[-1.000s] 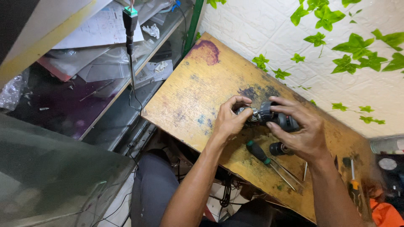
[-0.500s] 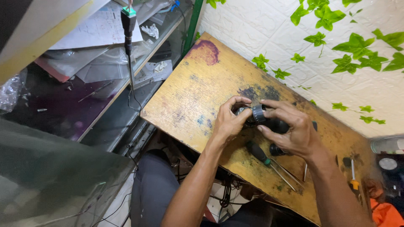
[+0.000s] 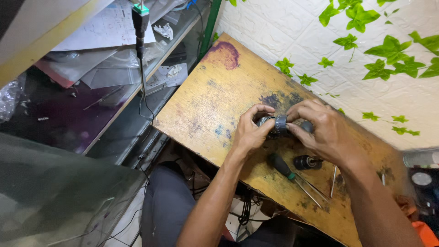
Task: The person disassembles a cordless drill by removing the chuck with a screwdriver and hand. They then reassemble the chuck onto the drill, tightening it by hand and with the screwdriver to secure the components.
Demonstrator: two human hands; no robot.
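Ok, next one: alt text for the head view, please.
Two hands, left hand and right hand, together grip a small dark cylindrical part with a ridged ring over a stained wooden board. A green-handled screwdriver and a dark round piece lie beside them.

You sit at a worn yellow bench [image 3: 215,98] with a purple stain [image 3: 225,54] at its far corner. A green-handled screwdriver [image 3: 282,166] lies near its front edge, with a small dark round part [image 3: 306,162] just beside it. Green paper leaves [image 3: 388,50] dot the white wall [image 3: 283,32]. A shelf [image 3: 114,87] with papers [image 3: 107,29] stands beside you.
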